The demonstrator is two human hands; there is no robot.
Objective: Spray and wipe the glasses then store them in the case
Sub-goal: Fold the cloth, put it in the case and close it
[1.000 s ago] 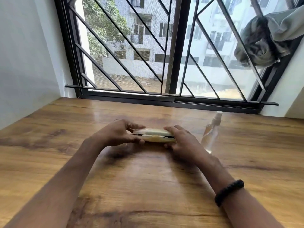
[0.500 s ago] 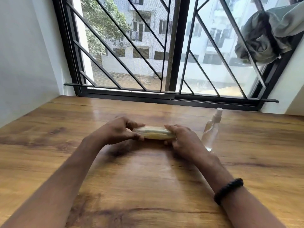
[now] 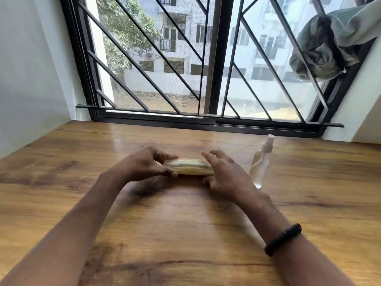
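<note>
A pale yellow glasses case (image 3: 190, 167) lies closed on the wooden table (image 3: 185, 234), in the middle of the view. My left hand (image 3: 144, 165) grips the case's left end between thumb and fingers. My right hand (image 3: 224, 174) hovers at the case's right end with its fingers spread and lifted off the lid; its thumb is low by the case's near edge. The glasses themselves are not visible. A clear spray bottle (image 3: 260, 162) with a white nozzle stands upright just right of my right hand.
A barred black window frame (image 3: 206, 118) runs along the table's far edge. A grey-green cloth (image 3: 329, 44) hangs bunched on the bars at the upper right. White walls close in on the left and right sides.
The case's lid went from slightly ajar to fully closed. My right hand's fingers have lifted off the case and spread apart. The view has tilted slightly.
</note>
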